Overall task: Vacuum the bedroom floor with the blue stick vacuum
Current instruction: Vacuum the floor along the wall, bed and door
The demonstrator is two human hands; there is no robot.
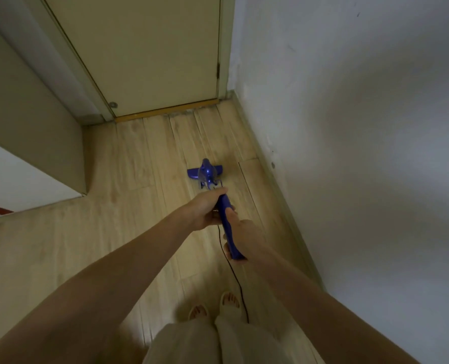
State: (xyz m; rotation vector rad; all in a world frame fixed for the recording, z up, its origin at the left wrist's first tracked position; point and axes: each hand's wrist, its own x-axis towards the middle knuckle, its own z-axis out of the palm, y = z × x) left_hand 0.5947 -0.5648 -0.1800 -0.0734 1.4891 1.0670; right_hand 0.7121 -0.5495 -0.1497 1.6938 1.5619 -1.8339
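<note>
surface: floor (pixel 129 164), pale wood-look planks | on it: blue stick vacuum (pixel 205 173) head, flat, near the closed door (pixel 150 53) | black cord (pixel 238 279) trailing beside two slippered feet (pixel 214 307)

home interior, wood-plank floor (pixel 139 158), closed door (pixel 150 48), painted wall (pixel 362 127)

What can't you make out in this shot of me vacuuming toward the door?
- Head view: the vacuum tube is foreshortened and hidden behind its body and the left hand.
- Handle: any switch is covered by the left hand and right hand.
- Cord: runs behind the trouser leg; its far end is unseen.
- Door: cut off by the top edge, so no door handle shows.
- Dust on the floor: too fine and dim to tell.
</note>
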